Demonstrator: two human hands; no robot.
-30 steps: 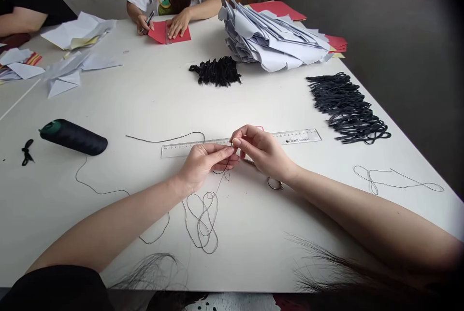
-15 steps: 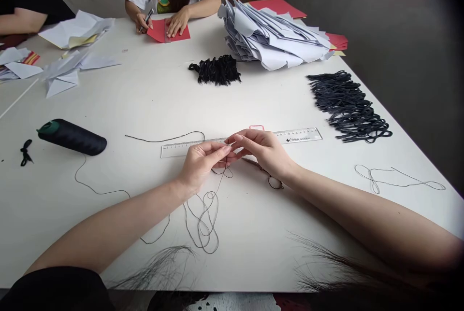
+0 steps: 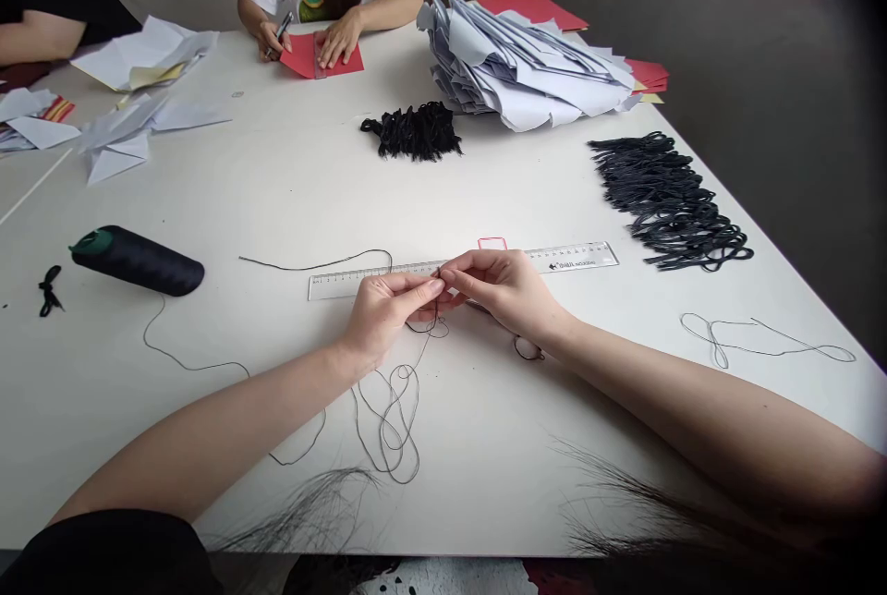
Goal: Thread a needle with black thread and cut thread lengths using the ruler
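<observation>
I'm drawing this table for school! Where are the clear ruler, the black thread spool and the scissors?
clear ruler (image 3: 568,257), head view, right end
black thread spool (image 3: 142,262), head view, middle of the wound thread
scissors (image 3: 516,347), head view, left edge of a finger loop

left hand (image 3: 385,314): pinch grip | right hand (image 3: 504,290): pinch grip | fingertips (image 3: 435,285) nearly meeting

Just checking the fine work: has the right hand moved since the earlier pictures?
Yes: the right hand has drawn back toward the person, uncovering the red-outlined rectangle beyond the ruler.
</observation>
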